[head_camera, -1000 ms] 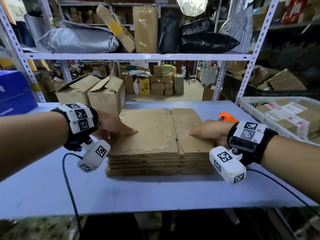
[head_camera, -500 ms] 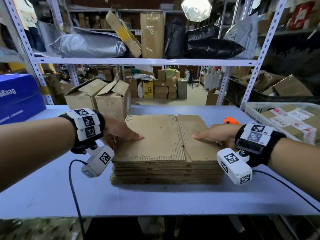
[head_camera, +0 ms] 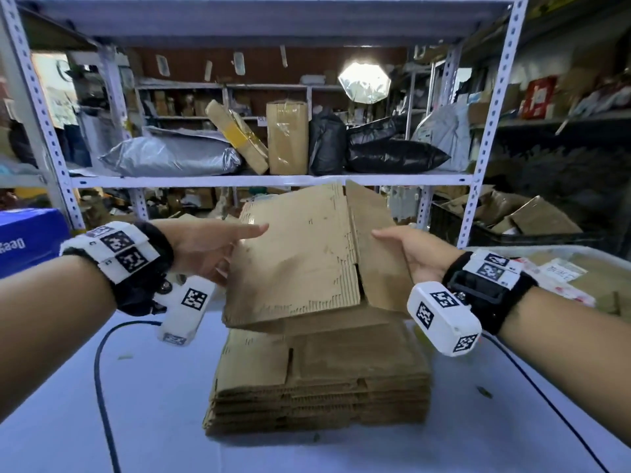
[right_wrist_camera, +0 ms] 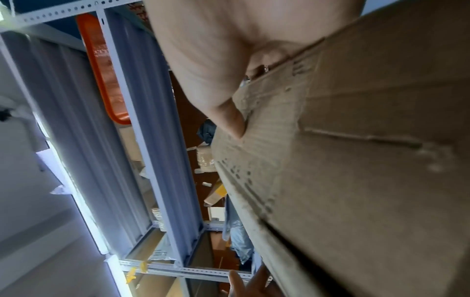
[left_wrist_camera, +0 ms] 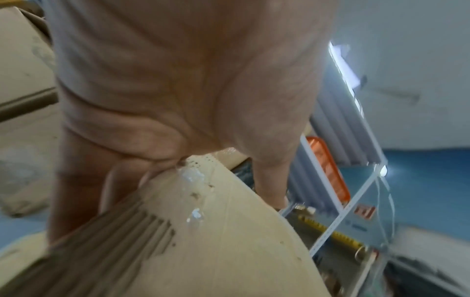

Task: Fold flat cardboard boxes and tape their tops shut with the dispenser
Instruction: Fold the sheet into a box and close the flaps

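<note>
Lifted the top flat box [head_camera: 300, 261] clear of the stack [head_camera: 321, 387] where it lay pressed a second ago; gripped at its left edge by left hand [head_camera: 208, 250], at its right flap by right hand [head_camera: 416, 257]. Ready, probably, for squaring open; taping not yet begun

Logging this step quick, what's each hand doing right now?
Left hand: grips the left edge of the lifted flat brown cardboard box.
Right hand: grips that box's right flap.

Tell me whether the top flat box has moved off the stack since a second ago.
Yes. The top flat box is lifted clear above the stack, tilted up toward the shelf.
</note>
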`<action>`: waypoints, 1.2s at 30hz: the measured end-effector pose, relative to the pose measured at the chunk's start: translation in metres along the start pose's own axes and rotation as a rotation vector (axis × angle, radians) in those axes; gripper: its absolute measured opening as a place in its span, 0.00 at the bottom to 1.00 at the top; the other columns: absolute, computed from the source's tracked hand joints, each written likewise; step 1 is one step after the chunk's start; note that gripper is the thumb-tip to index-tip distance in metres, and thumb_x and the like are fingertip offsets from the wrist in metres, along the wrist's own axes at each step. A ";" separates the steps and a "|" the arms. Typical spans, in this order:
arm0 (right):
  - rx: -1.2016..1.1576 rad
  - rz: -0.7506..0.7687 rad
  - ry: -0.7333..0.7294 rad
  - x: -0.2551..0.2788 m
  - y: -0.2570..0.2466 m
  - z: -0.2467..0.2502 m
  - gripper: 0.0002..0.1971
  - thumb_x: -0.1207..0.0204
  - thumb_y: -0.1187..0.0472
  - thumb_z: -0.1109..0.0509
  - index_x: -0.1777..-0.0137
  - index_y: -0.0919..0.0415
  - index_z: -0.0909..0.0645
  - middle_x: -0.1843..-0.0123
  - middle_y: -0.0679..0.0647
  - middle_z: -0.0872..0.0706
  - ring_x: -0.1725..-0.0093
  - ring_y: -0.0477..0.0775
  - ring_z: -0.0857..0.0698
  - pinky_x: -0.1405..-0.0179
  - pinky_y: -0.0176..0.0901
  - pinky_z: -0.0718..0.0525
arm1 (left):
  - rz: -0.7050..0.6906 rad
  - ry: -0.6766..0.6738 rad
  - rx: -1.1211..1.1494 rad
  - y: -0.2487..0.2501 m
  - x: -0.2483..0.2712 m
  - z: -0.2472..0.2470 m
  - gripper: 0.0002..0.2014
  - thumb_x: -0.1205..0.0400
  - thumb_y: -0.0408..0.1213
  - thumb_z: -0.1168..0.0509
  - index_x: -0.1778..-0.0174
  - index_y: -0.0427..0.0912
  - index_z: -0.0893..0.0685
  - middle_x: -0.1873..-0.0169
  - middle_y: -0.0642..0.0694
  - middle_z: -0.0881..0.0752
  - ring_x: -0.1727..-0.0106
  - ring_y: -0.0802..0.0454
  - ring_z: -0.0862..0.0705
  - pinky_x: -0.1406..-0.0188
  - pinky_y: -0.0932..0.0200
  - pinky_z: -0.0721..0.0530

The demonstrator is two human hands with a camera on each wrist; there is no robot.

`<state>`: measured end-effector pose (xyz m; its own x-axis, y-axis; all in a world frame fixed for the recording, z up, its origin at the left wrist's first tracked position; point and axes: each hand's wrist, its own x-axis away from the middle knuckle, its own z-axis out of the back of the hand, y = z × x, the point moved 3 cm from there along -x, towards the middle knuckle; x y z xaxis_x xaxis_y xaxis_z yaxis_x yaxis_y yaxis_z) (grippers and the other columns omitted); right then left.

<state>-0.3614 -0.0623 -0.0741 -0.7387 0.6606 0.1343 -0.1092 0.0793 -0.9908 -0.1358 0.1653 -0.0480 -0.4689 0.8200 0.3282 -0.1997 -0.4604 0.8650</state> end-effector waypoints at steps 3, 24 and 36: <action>-0.046 0.097 -0.021 0.000 -0.016 -0.005 0.17 0.17 0.50 0.34 0.36 0.58 0.14 0.43 0.57 0.08 0.47 0.56 0.09 0.48 0.51 0.12 | -0.117 0.054 0.086 0.016 0.002 0.001 0.34 0.28 0.62 0.27 0.32 0.44 0.16 0.40 0.41 0.10 0.42 0.41 0.10 0.40 0.41 0.14; 0.085 0.678 -0.184 0.015 -0.025 -0.017 0.59 0.35 0.55 0.15 0.15 0.31 0.54 0.24 0.43 0.21 0.27 0.49 0.19 0.27 0.60 0.20 | -0.723 0.127 0.331 0.023 0.005 -0.012 0.40 0.24 0.45 0.26 0.17 0.59 0.38 0.30 0.44 0.15 0.33 0.41 0.14 0.37 0.40 0.15; 0.143 0.633 -0.141 0.017 -0.009 -0.013 0.45 0.34 0.51 0.19 0.19 0.38 0.37 0.22 0.50 0.23 0.27 0.48 0.19 0.27 0.49 0.21 | -0.751 0.104 0.043 0.008 0.004 -0.031 0.39 0.28 0.38 0.19 0.25 0.62 0.30 0.36 0.51 0.12 0.37 0.50 0.11 0.47 0.57 0.11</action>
<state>-0.3647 -0.0420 -0.0632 -0.7679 0.4423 -0.4634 0.2948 -0.3983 -0.8686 -0.1657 0.1545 -0.0512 -0.2992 0.8709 -0.3900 -0.4648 0.2240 0.8566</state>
